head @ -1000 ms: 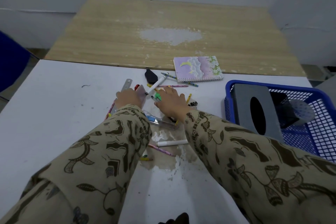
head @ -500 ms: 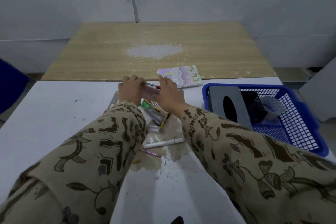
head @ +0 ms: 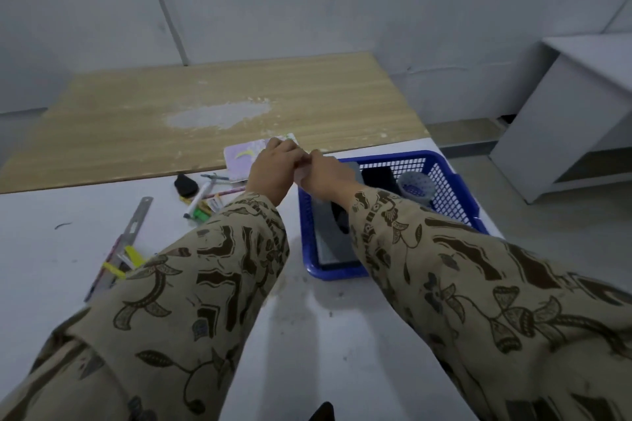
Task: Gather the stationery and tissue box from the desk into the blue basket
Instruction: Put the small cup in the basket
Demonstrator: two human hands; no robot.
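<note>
Left hand [head: 272, 169] and right hand [head: 325, 176] pressed together, both curled around something pale; can't tell what. They hover at the blue basket [head: 448, 178] left rim, tissue box [head: 330, 236] already inside. Drop is rightward, right hand nearer. Pens [head: 201, 196] and ruler [head: 128, 232] remain left.

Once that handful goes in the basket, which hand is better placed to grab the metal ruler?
Probably the left hand. The metal ruler lies on the left side of the white desk, while the right hand is over the blue basket.
</note>
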